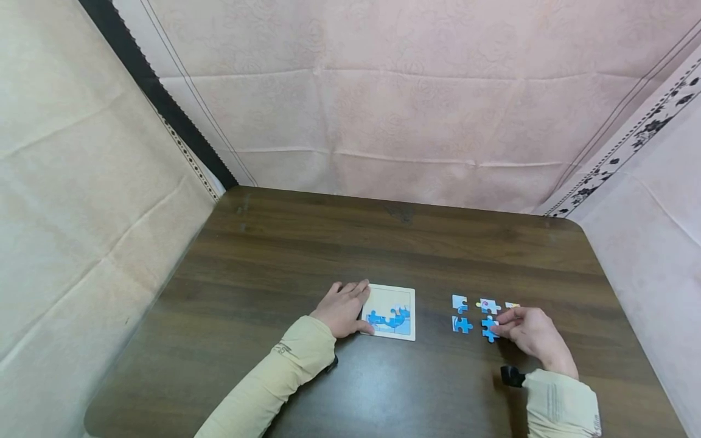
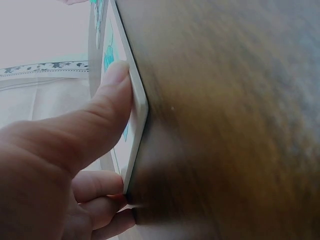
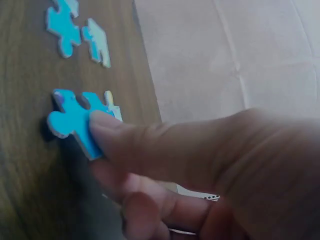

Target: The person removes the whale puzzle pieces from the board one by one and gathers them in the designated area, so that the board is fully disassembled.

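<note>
Left hand [image 1: 341, 310]: grips board [image 1: 413, 313] by edge
Right hand [image 1: 530, 333]: pinches blue piece [image 3: 74, 119]
Other pieces [image 1: 462, 325]: on table [image 1: 328, 243]

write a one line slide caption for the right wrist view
The right hand pinches a blue puzzle piece, with other pieces lying on the brown table.

Five loose puzzle pieces [image 1: 488, 306] showed, along with one puzzle board [image 1: 390, 295], one left hand [image 1: 341, 310], one right hand [image 1: 535, 334], two sleeves [image 1: 274, 377] and one bench [image 1: 328, 243]. The joined pieces [image 1: 402, 317] inside the board could not be counted.
</note>
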{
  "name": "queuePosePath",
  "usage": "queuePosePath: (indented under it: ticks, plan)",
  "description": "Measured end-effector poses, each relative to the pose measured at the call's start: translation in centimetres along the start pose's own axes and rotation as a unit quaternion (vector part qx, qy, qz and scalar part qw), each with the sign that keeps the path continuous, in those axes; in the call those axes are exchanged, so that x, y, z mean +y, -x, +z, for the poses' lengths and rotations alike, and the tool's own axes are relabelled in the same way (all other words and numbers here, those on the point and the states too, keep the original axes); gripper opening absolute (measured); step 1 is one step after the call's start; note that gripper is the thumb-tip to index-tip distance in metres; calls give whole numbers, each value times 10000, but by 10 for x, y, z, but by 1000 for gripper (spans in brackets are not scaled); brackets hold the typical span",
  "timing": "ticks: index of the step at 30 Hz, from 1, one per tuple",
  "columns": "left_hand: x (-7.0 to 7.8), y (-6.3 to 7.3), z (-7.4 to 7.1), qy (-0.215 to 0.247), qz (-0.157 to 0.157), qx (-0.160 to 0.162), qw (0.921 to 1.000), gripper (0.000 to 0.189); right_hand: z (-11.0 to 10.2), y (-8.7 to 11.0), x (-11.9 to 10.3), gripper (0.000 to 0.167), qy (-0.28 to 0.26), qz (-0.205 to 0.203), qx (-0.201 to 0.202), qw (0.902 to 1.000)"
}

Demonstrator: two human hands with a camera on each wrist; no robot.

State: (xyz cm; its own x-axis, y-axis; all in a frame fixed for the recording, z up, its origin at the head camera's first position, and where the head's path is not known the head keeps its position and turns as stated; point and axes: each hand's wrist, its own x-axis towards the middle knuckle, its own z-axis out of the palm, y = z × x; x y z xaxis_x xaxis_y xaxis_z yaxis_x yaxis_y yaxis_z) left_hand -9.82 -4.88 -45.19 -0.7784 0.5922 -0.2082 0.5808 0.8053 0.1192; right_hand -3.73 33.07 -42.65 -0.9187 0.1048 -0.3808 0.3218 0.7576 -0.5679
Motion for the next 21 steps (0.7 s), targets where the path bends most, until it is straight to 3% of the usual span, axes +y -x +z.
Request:
queuePosePath:
  ticks: [5, 21]
  plan:
    - [0, 0, 1, 8, 6, -14, 10000, 91, 3, -1, -2, 20, 254, 186, 231, 9992]
    - [0, -1, 1, 5, -4, 3, 10000, 92, 3, -3, -2, 10, 152, 398, 107, 9990]
